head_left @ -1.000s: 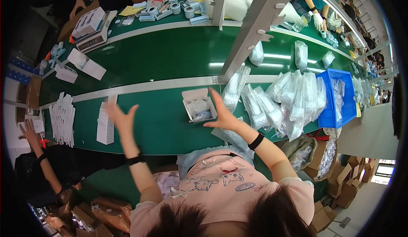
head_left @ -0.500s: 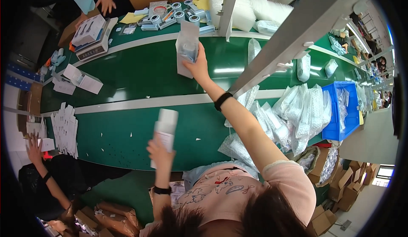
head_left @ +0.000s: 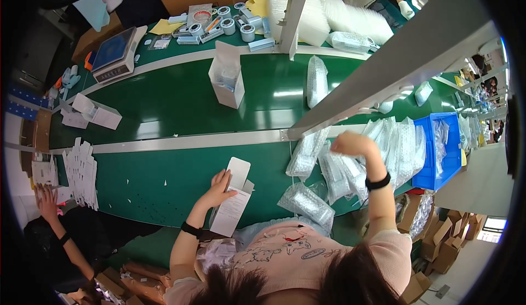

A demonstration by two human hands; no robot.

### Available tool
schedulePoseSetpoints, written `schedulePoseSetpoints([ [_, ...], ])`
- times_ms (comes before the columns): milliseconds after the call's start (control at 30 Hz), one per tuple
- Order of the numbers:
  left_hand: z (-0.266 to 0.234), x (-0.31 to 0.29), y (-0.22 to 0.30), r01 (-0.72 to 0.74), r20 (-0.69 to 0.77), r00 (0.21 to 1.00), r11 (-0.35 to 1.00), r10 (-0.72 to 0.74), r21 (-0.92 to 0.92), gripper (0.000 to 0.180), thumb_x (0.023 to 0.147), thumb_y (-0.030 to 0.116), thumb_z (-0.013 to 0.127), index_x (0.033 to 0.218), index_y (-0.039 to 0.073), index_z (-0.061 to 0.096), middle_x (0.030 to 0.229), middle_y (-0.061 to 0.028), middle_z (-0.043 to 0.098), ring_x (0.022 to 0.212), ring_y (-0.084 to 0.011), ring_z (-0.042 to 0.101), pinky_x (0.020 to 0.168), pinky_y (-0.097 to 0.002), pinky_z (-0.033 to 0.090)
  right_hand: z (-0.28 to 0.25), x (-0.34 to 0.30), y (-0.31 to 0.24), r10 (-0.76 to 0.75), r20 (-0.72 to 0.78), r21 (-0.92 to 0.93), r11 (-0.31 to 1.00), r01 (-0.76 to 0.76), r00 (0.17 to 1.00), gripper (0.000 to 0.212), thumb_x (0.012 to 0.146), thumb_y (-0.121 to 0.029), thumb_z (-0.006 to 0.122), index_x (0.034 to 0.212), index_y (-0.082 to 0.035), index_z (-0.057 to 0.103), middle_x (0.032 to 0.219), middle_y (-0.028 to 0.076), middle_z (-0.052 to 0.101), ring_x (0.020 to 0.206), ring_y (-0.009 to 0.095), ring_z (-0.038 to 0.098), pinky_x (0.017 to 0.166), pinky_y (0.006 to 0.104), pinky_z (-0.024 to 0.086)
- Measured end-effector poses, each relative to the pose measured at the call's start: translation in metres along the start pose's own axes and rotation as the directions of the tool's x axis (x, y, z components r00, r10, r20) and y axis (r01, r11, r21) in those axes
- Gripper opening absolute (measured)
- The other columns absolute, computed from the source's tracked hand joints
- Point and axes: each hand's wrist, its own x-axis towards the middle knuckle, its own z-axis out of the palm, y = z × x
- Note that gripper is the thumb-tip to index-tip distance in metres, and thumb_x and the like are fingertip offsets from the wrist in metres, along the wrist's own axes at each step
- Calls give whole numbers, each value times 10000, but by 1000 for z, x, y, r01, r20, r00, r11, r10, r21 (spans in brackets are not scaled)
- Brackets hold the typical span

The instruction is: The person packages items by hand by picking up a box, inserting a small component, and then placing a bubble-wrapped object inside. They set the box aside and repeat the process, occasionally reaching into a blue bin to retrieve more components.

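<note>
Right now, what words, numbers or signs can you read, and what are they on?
White box in the left hand: lines of print, too small to read.
Pink shirt: lettering in an oval, too small to read.
Pale scale with a blue top: dark characters on its front, not copied out here.
Other marks: too blurred.

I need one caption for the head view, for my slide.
Left hand holds an open white carton while the right hand is over bubble-wrapped packages beside a blue bin.

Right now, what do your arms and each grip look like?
The sleeves are short and pale pink. The left wristband and right wristband are black. The left grip and right grip are bare, without gloves.
</note>
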Motion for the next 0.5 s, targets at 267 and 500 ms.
schedulePoseSetpoints([
  [267,-7,12,51,50,42,999,888,-34,-457,741,748,261,606,1324,56,188,1339,-228,227,1242,-378,193,1000,-411,210,3,240,177,420,-753,366,907,-209,506,726,717,-417,601,1247,-5,327,1002,268,538,859,366,565,716,425,465],
  [500,7,8,57,89,-23,996,995,-90,-49,739,715,191,638,1313,83,219,1322,-216,254,1234,-368,220,991,-405,236,35,228,187,445,-697,693,213,689,562,664,767,-310,575,1294,-62,257,1161,134,424,961,262,494,856,365,396],
])
